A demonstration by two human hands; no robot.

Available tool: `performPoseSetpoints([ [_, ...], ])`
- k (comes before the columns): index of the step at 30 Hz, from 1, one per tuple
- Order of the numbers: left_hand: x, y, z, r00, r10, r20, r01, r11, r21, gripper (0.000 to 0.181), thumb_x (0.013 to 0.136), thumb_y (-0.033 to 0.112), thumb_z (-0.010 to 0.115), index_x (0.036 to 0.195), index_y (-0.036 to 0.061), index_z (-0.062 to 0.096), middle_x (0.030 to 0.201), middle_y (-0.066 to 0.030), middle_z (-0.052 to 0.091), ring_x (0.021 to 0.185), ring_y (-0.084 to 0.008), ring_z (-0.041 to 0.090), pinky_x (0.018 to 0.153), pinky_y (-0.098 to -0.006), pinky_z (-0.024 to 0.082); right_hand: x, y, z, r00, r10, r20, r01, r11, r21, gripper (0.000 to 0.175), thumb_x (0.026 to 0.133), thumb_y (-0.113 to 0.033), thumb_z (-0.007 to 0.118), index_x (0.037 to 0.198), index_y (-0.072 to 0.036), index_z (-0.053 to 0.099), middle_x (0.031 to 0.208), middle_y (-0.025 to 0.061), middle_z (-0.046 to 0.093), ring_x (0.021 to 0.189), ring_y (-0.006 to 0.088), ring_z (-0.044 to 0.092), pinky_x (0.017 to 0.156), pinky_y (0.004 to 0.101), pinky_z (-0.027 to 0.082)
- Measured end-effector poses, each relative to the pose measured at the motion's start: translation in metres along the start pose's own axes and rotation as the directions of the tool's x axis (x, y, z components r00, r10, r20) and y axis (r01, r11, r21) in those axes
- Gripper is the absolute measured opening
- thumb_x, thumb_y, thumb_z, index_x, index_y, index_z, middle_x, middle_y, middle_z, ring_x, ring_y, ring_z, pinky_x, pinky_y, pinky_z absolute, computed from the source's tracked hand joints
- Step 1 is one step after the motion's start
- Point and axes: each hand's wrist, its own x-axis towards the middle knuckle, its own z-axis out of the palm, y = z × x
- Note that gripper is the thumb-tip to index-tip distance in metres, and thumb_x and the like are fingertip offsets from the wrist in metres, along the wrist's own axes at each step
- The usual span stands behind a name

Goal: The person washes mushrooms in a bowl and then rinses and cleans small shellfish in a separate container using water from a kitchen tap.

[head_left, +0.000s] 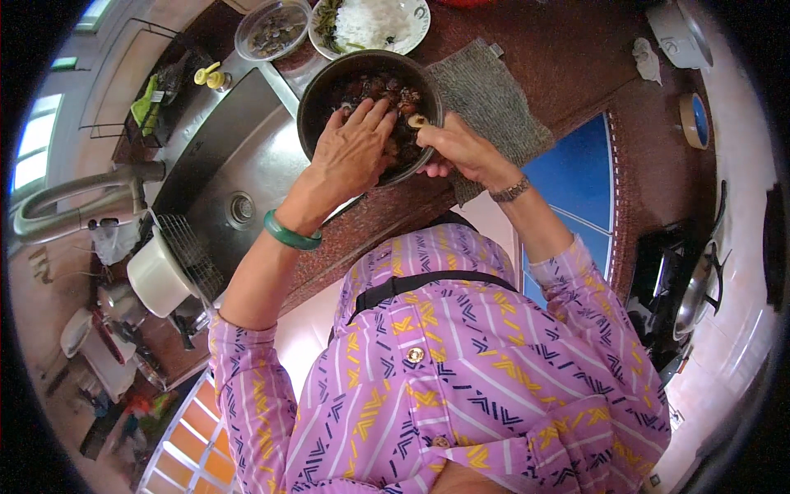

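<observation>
A dark round pot (303, 110) of food sits at the right edge of the sink, tilted a little. Flat over the dark food pieces (370, 86) in it lies my left hand (355, 145), fingers spread; whether it touches them I cannot tell. At the pot's right rim, my right hand (460, 148) is closed on the rim, its thumb beside a small pale yellowish piece (418, 121). It is unclear whether the thumb holds that piece. Behind the pot stand a plate of white rice and greens (423, 21) and a clear plastic bowl (242, 37) with small dark bits.
A steel sink (271, 167) with a drain lies to the left, its faucet (80, 204) beyond. A grey cloth (494, 92) lies right of the pot on the reddish countertop (555, 49). A white pot (157, 272) and wire rack stand lower left. At far right are a stove (657, 296) and pan (697, 293).
</observation>
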Motion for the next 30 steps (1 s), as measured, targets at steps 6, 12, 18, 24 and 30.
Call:
performPoseSetpoints([
  [6, 0.006, 0.002, 0.002, 0.937, -0.07, 0.342, 0.093, 0.994, -0.053, 0.03, 0.082, 0.026, 0.055, 0.105, 0.0063, 0.057, 0.105, -0.0129, 0.059, 0.104, -0.0276, 0.054, 0.09, -0.0442, 0.04, -0.009, -0.012, -0.002, 0.994, -0.092, 0.066, 0.091, 0.996, 0.018, 0.043, 0.081, -0.023, 0.057, 0.11, 0.006, 0.046, 0.065, 0.008, 0.058, 0.043, 0.0101, 0.055, 0.034, 0.0198, 0.042],
  [12, -0.015, -0.012, -0.025, 0.954, -0.272, -0.128, 0.232, 0.937, -0.26, 0.036, 0.073, 0.017, 0.067, 0.103, 0.001, 0.054, 0.092, -0.015, 0.058, 0.089, -0.0322, 0.057, 0.076, -0.0385, 0.047, -0.021, -0.029, -0.02, 0.859, -0.441, -0.261, 0.294, 0.841, -0.455, 0.051, 0.086, -0.026, 0.054, 0.128, 0.0, 0.042, 0.073, 0.0097, 0.061, 0.05, 0.0092, 0.055, 0.045, 0.0228, 0.047],
  [18, -0.007, -0.005, -0.01, 0.944, -0.312, 0.104, 0.324, 0.937, -0.133, 0.066, 0.072, 0.007, 0.064, 0.128, -0.0057, 0.031, 0.109, -0.0183, 0.053, 0.096, -0.0344, 0.056, 0.08, -0.0386, 0.048, 0.014, -0.039, 0.011, 0.636, -0.748, 0.192, 0.568, 0.283, -0.773, 0.049, 0.08, -0.011, 0.054, 0.124, 0.006, 0.042, 0.106, 0.0293, 0.055, 0.093, 0.0337, 0.059, 0.076, 0.0419, 0.05],
  [24, -0.008, -0.025, 0.04, 0.961, 0.059, -0.272, -0.033, 0.995, 0.099, 0.006, 0.075, 0.0, 0.051, 0.079, 0.0004, 0.056, 0.073, -0.0131, 0.062, 0.069, -0.0252, 0.063, 0.057, -0.031, 0.051, 0.041, -0.019, 0.04, 0.775, -0.562, 0.288, 0.256, -0.138, -0.957, 0.05, 0.074, -0.011, 0.057, 0.115, 0.011, 0.04, 0.1, 0.0346, 0.052, 0.088, 0.0401, 0.059, 0.071, 0.0433, 0.05],
  [30, -0.011, -0.025, 0.01, 0.96, -0.212, -0.184, 0.157, 0.949, -0.273, 0.012, 0.078, 0.0, 0.049, 0.089, -0.005, 0.049, 0.071, -0.0224, 0.06, 0.07, -0.0369, 0.062, 0.06, -0.0411, 0.051, 0.059, -0.036, 0.029, 0.843, -0.429, 0.323, 0.419, 0.149, -0.896, 0.031, 0.07, -0.006, 0.053, 0.098, 0.006, 0.053, 0.086, 0.0272, 0.059, 0.083, 0.0417, 0.059, 0.074, 0.0446, 0.048],
])
